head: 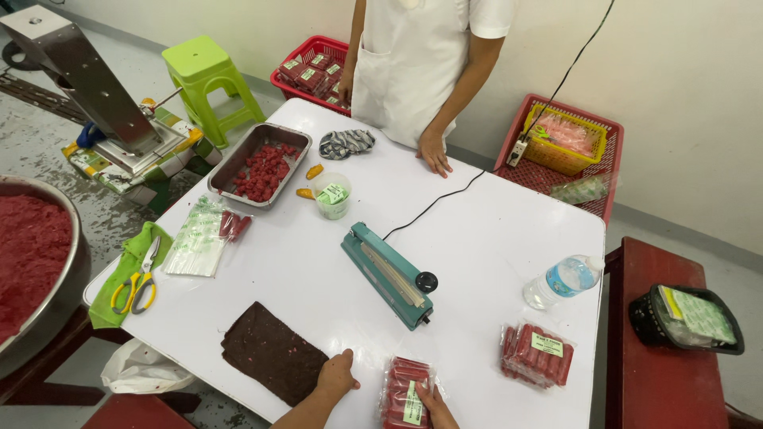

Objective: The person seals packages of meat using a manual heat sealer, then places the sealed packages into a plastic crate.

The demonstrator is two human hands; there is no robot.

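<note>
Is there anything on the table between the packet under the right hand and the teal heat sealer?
Nothing visible. The right hand rests on the packet of red sticks, and only bare white table lies between it and the teal sealer.

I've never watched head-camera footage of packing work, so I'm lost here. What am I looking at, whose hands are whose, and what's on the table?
The one picture comes from a camera on a person's head, looking down. Their left hand rests by a dark flat sheet; their right hand holds a bag of red sticks. On the white table lie a teal heat sealer, a metal tray, a water bottle and another sealed bag. The hand opposite belongs to a co-worker.
</note>
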